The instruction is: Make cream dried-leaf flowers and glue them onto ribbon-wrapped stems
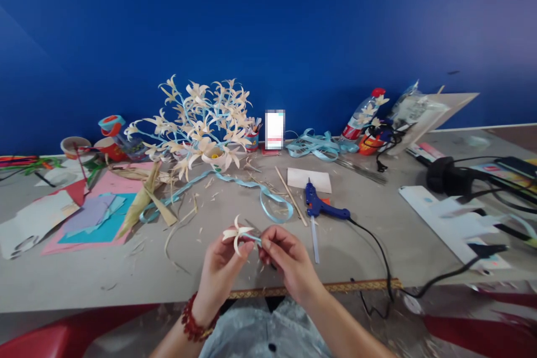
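Between my two hands is a small cream-coloured handmade flower (238,233) with narrow curled petals and a light blue wrapped stem. My left hand (226,257) is closed around it just under the petals. The fingers of my right hand (282,254) pinch the blue stem a short way to the right. A thin dark piece shows behind the flower, too small to name. Beyond my hands a light blue ribbon (277,211) curls over the table. A blue hot glue gun (321,201) with a clear glue stick lies to the right of my right hand.
A pot (215,161) of many similar flowers stands at the back. Corn husks (142,201) and coloured paper (96,218) lie left. A wooden stick (290,194), a ribbon heap (312,145) and a bottle (364,114) are further back. A power strip (444,229) with cables lies right.
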`<state>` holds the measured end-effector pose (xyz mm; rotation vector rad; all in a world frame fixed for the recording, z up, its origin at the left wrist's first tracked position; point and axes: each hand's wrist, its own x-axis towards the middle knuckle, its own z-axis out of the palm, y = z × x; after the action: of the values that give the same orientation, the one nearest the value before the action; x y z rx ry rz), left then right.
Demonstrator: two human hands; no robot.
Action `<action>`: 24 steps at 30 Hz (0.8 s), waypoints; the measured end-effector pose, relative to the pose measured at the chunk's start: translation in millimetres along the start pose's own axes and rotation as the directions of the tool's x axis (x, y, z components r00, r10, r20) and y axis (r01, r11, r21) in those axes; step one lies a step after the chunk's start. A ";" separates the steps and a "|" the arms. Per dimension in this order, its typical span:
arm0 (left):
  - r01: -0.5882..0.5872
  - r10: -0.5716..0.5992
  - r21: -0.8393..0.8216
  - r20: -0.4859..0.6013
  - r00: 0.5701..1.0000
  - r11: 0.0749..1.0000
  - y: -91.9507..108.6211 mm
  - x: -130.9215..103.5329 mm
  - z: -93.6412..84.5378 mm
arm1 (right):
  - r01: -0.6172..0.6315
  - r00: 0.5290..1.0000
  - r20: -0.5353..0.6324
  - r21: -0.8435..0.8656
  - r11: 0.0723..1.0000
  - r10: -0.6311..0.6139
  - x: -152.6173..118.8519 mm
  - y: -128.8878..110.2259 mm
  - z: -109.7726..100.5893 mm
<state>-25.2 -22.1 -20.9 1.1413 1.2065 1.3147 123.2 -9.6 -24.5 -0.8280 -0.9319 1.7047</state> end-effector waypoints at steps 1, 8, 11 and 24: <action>-0.006 0.006 -0.004 0.012 1.000 1.000 0.4 1.1 -0.7 | -0.034 0.999 0.012 0.035 0.999 0.033 -0.3 0.0 0.1; -0.142 0.112 0.157 0.191 0.975 0.977 14.4 9.4 -6.8 | -0.130 0.991 0.045 0.136 0.982 0.125 -0.7 -0.5 0.5; -0.150 0.113 0.167 0.209 0.971 0.975 15.8 11.5 -7.8 | -0.119 0.993 0.040 0.124 0.985 0.115 0.9 2.2 0.5; -0.157 0.110 0.308 0.166 0.980 0.938 -1.3 32.8 -8.2 | -0.011 0.995 -0.097 -0.018 1.000 0.009 18.2 20.3 -6.2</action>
<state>-35.9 10.0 -22.0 1.5503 1.2811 1.1353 114.7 4.5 -47.0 -0.9207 -0.8804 1.6520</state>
